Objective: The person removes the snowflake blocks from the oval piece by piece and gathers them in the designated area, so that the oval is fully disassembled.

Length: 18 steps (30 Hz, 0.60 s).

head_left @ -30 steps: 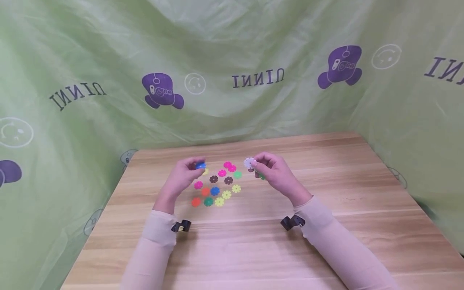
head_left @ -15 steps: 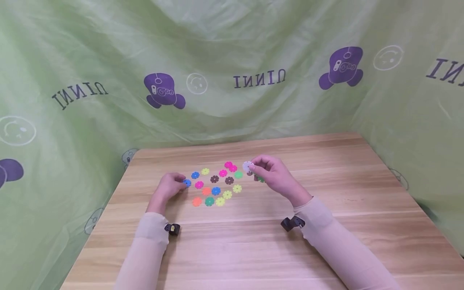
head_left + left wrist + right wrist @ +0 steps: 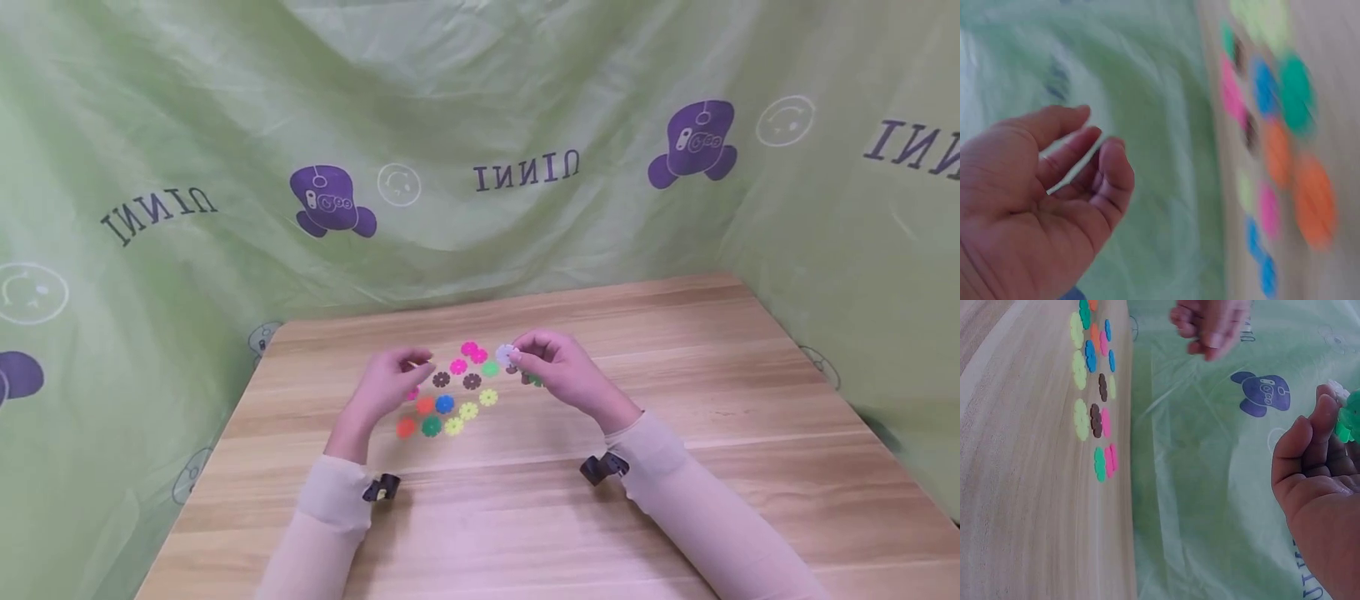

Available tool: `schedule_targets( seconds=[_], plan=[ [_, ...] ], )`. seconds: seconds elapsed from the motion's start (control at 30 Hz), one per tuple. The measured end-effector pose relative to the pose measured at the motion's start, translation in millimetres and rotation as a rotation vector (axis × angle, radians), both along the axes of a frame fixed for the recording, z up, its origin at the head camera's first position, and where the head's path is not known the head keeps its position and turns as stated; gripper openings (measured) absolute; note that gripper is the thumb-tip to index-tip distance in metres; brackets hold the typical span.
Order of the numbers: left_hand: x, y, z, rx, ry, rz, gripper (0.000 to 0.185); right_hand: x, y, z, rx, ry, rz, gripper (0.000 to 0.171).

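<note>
My right hand point(image 3: 562, 365) pinches a white notched plastic disc point(image 3: 505, 355) above the table, to the right of the loose discs. A green disc point(image 3: 1350, 415) and a brown one show together with the white disc, partly behind the fingers. My left hand point(image 3: 388, 383) is raised over the left side of the scattered discs, its fingers loosely bent and nothing between them. In the left wrist view two blue discs point(image 3: 1268, 275) lie on the table near a pink disc point(image 3: 1269, 209). The left hand hides those blue discs in the head view.
Loose discs lie flat on the wooden table point(image 3: 495, 517): orange point(image 3: 406, 427), dark green point(image 3: 431, 426), yellow point(image 3: 468, 411), brown point(image 3: 472, 382), pink point(image 3: 458, 367) and light green point(image 3: 490, 369). A green printed curtain point(image 3: 450, 250) hangs around the table's back and sides.
My left hand brought a blue disc down to the table's left side, let it go, then moved up and right, empty. My right hand shifted slightly left, still pinching the white disc.
</note>
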<state>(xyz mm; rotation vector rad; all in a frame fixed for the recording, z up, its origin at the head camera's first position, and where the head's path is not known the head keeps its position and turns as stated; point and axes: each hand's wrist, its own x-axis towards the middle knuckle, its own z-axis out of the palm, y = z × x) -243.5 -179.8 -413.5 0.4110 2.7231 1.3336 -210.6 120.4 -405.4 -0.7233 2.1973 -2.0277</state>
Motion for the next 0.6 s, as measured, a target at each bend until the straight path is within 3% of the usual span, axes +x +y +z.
schedule_targets(
  seconds=[0.17, 0.3, 0.4, 0.6],
  plan=[
    [25.4, 46, 19.2, 0.141, 0.034, -0.213, 0.031, 2.1, -1, -1.7, 0.007, -0.013, 0.031, 0.015],
    [37.8, 71, 27.2, 0.222, 0.078, -0.355, 0.03, 3.3, -4, -2.6, 0.012, -0.004, 0.058, 0.012],
    [38.0, 81, 28.7, 0.266, 0.128, -0.405, 0.029, 3.6, -3, -2.6, 0.008, 0.01, 0.054, 0.01],
    [36.8, 88, 29.9, 0.328, 0.162, -0.422, 0.029, 4.7, -2, 0.3, -0.017, 0.009, 0.045, 0.01]
  ],
)
